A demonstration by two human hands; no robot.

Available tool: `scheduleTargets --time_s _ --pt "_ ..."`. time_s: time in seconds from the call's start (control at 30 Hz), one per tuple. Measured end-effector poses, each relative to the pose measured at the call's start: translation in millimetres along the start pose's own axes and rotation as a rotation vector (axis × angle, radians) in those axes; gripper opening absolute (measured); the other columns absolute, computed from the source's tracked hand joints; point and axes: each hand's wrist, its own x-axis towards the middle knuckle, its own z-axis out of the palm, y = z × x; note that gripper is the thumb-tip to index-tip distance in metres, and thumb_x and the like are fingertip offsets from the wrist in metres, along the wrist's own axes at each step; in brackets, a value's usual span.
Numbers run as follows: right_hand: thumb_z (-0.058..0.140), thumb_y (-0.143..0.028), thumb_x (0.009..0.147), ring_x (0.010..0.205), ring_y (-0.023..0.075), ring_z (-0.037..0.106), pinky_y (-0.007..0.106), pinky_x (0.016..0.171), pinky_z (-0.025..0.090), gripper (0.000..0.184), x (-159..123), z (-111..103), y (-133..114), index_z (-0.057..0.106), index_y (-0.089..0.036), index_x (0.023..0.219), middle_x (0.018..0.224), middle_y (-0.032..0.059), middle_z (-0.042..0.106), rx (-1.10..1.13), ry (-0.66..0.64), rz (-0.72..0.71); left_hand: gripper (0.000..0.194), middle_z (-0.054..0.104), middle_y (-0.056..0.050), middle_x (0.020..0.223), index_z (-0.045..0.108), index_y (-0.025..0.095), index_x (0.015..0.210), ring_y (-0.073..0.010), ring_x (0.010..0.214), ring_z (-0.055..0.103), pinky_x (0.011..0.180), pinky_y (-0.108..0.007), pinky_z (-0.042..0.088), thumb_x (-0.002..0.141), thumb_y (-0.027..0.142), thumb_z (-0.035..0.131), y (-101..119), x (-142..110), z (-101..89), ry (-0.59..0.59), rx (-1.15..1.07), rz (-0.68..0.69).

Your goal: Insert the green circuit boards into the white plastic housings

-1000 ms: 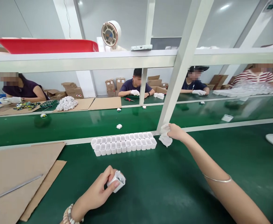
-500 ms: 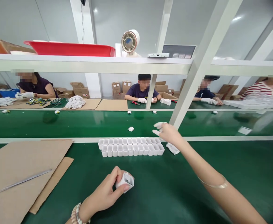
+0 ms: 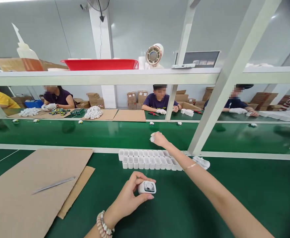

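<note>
My left hand [image 3: 132, 193], wearing a beaded bracelet, grips a white plastic housing [image 3: 140, 188] between thumb and fingers. Its open end faces me, with white material and the edge of a circuit board visible inside. Beyond it, my right hand [image 3: 160, 139] reaches over the green belt [image 3: 110, 134]. White coverings are on its fingertips, which close on a small white piece [image 3: 152, 138] that they mostly hide. Two rows of white housings [image 3: 147, 162] stand open end up between my hands, and my right forearm covers part of their right end.
Cardboard sheets [image 3: 43, 178] lie at left with metal tweezers [image 3: 53, 185] on top. A crumpled white glove [image 3: 201, 162] lies right of the rows. A slanted white post [image 3: 216, 109] rises by the belt, under a shelf [image 3: 105, 79]. Co-workers sit across, near a white pile [image 3: 93, 112].
My right hand has moved left and down onto the small white piece on the belt. My left hand has turned the housing more level. The whole view has shifted left.
</note>
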Motion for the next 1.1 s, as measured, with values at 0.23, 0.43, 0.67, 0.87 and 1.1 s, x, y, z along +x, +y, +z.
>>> scheduleTargets --time_s 0.23,0.43,0.67,0.87,1.1 --pt "0.060 -0.007 0.078 0.093 0.0261 0.059 0.035 0.079 0.046 0.008 -57.5 14.5 3.7 0.065 -0.011 0.082 0.093 0.0120 0.064 0.014 -0.041 -0.102 0.033 0.066 -0.012 0.120 0.048 0.018 0.097 -0.0188 0.103 0.063 0.090 -0.033 0.046 0.078 0.025 0.074 5.7 -3.0 -0.9 0.020 -0.061 0.000" --pt "0.058 -0.015 0.083 0.111 0.0299 0.054 0.043 0.094 0.042 0.022 -90.2 4.2 -8.7 0.066 -0.014 0.104 0.114 0.0147 0.062 0.176 0.065 -0.197 0.032 0.069 -0.011 0.115 0.056 0.016 0.096 -0.0176 0.096 0.064 0.083 -0.029 0.048 0.074 0.024 0.078 4.5 -0.1 -2.2 0.031 -0.100 0.003" --pt "0.071 -0.039 0.080 0.090 0.0189 0.060 0.032 0.079 0.049 0.036 -144.0 -11.3 -46.1 0.067 -0.023 0.112 0.105 0.0049 0.067 0.952 -0.159 -0.443 0.034 0.071 -0.006 0.094 0.066 0.014 0.096 -0.0148 0.081 0.062 0.074 -0.024 0.047 0.068 0.025 0.082 0.5 0.1 -4.5 0.035 -0.024 -0.037" --pt "0.075 -0.033 0.075 0.092 0.0182 0.058 0.032 0.081 0.047 0.039 -148.9 -5.3 -51.2 0.067 -0.024 0.112 0.105 0.0031 0.067 0.904 -0.253 -0.436 0.034 0.065 -0.001 0.082 0.067 0.014 0.095 -0.0104 0.070 0.055 0.066 -0.020 0.042 0.067 0.027 0.082 -6.2 0.5 -5.6 0.023 -0.010 -0.042" --pt "0.071 -0.030 0.077 0.093 0.0187 0.061 0.033 0.082 0.049 0.034 -148.4 -11.0 -52.1 0.066 -0.019 0.109 0.107 0.0051 0.068 0.960 -0.321 -0.409 0.035 0.064 -0.002 0.082 0.067 0.014 0.095 -0.0114 0.070 0.054 0.066 -0.022 0.043 0.067 0.028 0.082 -6.9 1.2 -5.7 0.037 0.006 -0.033"
